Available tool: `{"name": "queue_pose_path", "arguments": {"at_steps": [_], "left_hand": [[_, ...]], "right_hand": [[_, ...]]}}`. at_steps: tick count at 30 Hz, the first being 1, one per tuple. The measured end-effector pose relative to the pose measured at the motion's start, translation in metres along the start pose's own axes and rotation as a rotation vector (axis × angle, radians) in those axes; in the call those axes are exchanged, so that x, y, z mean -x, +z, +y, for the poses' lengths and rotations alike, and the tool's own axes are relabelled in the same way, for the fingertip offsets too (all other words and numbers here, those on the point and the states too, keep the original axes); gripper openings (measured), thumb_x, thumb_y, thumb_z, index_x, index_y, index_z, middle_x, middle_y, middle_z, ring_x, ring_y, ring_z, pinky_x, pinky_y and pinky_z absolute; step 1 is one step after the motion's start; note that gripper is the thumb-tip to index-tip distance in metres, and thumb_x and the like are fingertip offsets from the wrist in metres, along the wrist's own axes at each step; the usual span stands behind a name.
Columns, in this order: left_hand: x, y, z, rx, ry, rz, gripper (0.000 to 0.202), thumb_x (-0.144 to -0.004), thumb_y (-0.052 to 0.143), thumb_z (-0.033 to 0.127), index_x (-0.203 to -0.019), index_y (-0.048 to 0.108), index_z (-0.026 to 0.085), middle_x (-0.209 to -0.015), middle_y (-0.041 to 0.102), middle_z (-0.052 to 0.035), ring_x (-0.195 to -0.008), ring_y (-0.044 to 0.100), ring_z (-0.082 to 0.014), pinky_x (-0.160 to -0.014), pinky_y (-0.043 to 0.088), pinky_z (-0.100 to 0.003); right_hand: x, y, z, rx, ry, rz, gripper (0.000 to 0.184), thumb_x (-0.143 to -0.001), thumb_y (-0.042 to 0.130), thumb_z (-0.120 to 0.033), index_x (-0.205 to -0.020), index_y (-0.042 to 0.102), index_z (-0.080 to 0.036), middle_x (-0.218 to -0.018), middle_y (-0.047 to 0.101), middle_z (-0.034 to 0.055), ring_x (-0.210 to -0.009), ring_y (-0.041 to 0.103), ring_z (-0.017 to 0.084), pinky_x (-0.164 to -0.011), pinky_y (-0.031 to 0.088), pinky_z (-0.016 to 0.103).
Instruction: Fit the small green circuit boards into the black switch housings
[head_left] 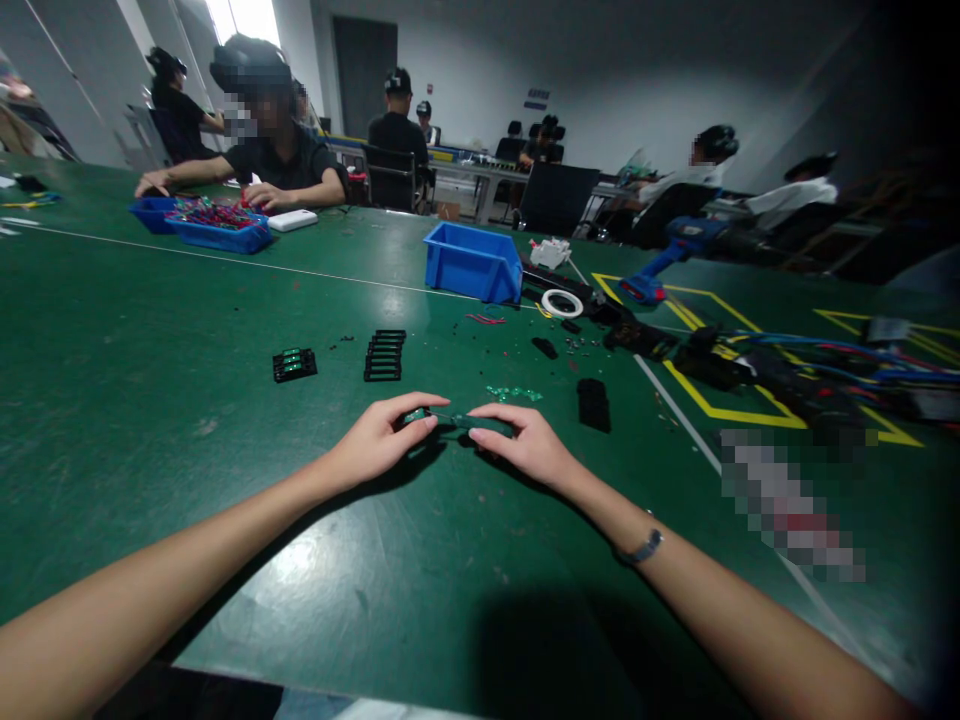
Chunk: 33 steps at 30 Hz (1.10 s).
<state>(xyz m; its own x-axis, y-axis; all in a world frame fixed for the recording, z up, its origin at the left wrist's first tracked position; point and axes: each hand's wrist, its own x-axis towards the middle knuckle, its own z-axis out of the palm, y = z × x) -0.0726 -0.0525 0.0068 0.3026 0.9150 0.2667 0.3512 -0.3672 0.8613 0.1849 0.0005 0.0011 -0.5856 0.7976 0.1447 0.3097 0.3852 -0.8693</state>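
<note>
In front of me, my left hand [382,432] is closed on a small green-and-black piece [415,415], much of it hidden by the fingers. Facing it, my right hand [531,445] grips the dark green handle of a screwdriver [491,425]. Its thin shaft points left to the small piece; whether the tip touches it, I cannot tell. Beyond my left hand lie a black ladder-like frame [385,356] and a black holder with green pieces [294,364]. A strip of small green pieces [514,394] lies just past my right hand, with a black block [593,404] to its right.
A blue bin [474,262] stands ahead, near a white tape ring [562,304] and scattered screws. A blue power drill [667,258] and cable bundles [840,360] lie at right. Across the green table [187,420], another person reaches toward blue trays [225,238] of coloured wires.
</note>
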Motion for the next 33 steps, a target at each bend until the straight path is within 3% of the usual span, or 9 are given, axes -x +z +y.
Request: {"name": "queue_pose_path", "arguments": {"at_steps": [7,15,24,33], "left_hand": [[-0.001,0.002,0.001,-0.019,0.056,-0.074,0.031,-0.099,0.06,0.038,-0.119,0.074,0.019,-0.114,0.077,-0.0073,-0.102,0.071,-0.0218,-0.09,0.052,-0.031],[-0.001,0.001,0.0,-0.003,0.025,-0.124,0.034,-0.102,0.055,0.042,-0.11,0.075,0.016,-0.1,0.076,-0.0039,-0.09,0.067,-0.0171,-0.082,0.047,-0.025],[0.0,0.002,0.0,0.032,-0.047,-0.099,0.046,-0.105,0.044,0.046,-0.1,0.075,0.013,-0.074,0.062,0.0,-0.066,0.05,-0.0121,-0.063,0.037,-0.023],[0.0,0.002,-0.002,0.069,-0.062,-0.08,0.048,-0.104,0.045,0.049,-0.098,0.075,0.013,-0.07,0.055,0.0005,-0.064,0.046,-0.0117,-0.059,0.034,-0.023]], "right_hand": [[0.001,-0.001,-0.003,0.055,-0.021,-0.022,0.03,-0.095,0.065,-0.046,-0.102,0.074,-0.017,-0.085,0.075,0.0041,-0.072,0.068,0.017,-0.069,0.05,0.029],[0.001,0.005,-0.009,0.153,-0.079,-0.015,0.024,-0.094,0.067,-0.041,-0.095,0.077,-0.019,-0.092,0.078,0.0034,-0.086,0.072,0.02,-0.082,0.05,0.029],[0.003,0.011,-0.014,0.171,-0.058,-0.064,0.03,-0.098,0.06,-0.044,-0.091,0.075,-0.018,-0.084,0.074,0.0013,-0.078,0.066,0.017,-0.074,0.046,0.027],[0.004,0.012,-0.019,0.1,-0.016,-0.109,0.036,-0.1,0.056,-0.045,-0.084,0.071,-0.016,-0.075,0.064,-0.0003,-0.071,0.055,0.014,-0.069,0.041,0.025]]}}
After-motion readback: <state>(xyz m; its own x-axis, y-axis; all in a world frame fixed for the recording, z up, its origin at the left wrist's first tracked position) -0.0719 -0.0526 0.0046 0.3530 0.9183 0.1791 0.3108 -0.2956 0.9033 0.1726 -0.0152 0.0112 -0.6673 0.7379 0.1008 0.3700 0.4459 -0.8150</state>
